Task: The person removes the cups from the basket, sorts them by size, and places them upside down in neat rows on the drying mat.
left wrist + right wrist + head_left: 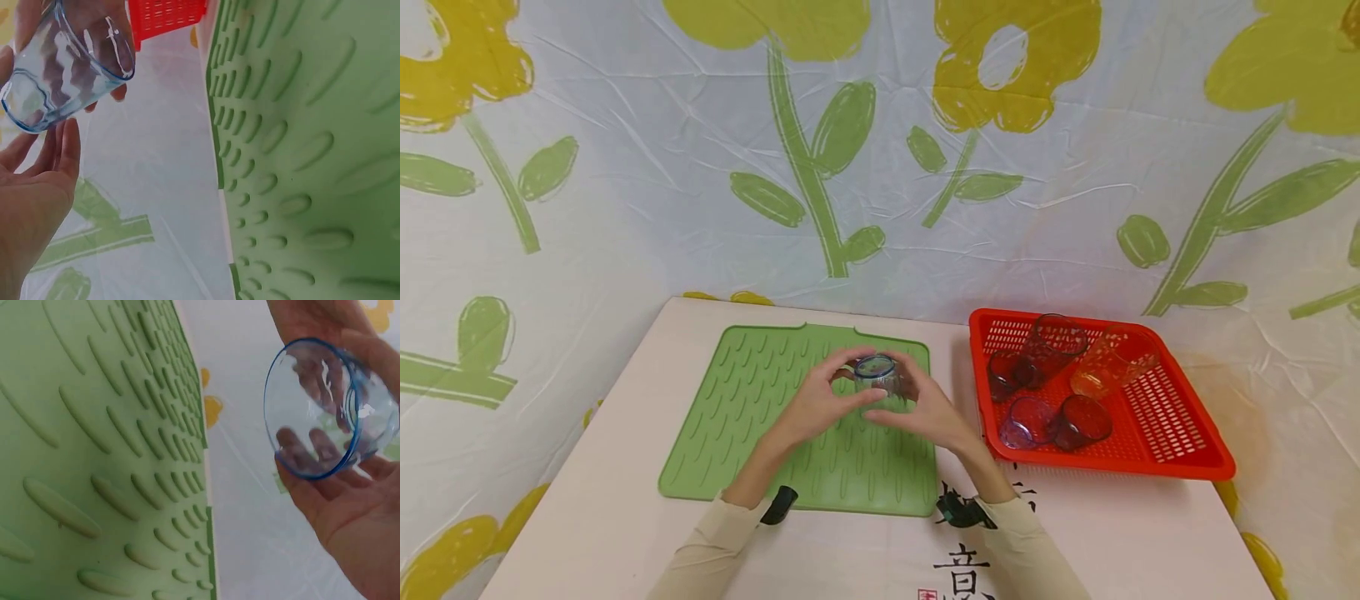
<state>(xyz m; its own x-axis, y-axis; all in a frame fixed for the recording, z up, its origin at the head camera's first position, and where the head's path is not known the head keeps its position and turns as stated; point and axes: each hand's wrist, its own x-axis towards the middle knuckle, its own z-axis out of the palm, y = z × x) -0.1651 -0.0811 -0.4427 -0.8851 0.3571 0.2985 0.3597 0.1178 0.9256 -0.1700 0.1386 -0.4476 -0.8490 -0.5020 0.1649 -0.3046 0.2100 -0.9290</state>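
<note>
A clear bluish drinking glass is held upside down over the green ridged drying mat, its base up and its wide mouth toward the mat. My left hand grips it from the left side, thumb in front and fingers behind. From the right, my right hand holds it in the same way. Both wrist views show the glass between the two hands, with fingertips of the right hand along its wall near the blue-edged mouth.
To the right of the mat stands a red plastic basket holding several glasses, among them a purple one and a tall patterned one. Black characters mark the pale table near its front. Behind hangs a flowered cloth.
</note>
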